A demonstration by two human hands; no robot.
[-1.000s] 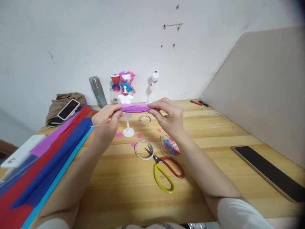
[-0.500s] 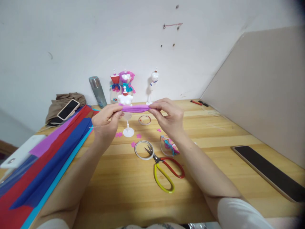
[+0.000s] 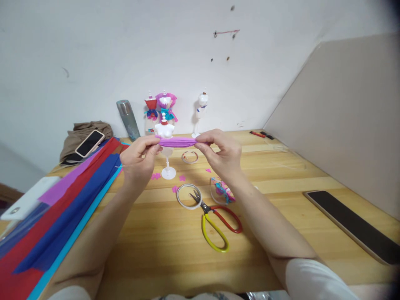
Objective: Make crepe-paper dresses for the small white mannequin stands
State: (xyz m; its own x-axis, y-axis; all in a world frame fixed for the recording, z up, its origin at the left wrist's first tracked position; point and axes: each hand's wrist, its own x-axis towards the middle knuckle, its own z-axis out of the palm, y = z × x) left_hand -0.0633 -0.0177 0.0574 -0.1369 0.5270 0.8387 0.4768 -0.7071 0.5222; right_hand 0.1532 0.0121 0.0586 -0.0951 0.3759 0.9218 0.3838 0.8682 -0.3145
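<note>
Two hands, left hand (image 3: 137, 156) and right hand (image 3: 220, 152), pinch one folded purple strip (image 3: 178, 142) before four mannequins.

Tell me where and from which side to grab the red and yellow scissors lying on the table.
Take the scissors by the handle loops, coming from the near edge of the table. The yellow and red loops point toward the person, while the blades point away and lie across the tape ring. The right hand is nearer, though both hands are pinching the purple paper strip.
</note>
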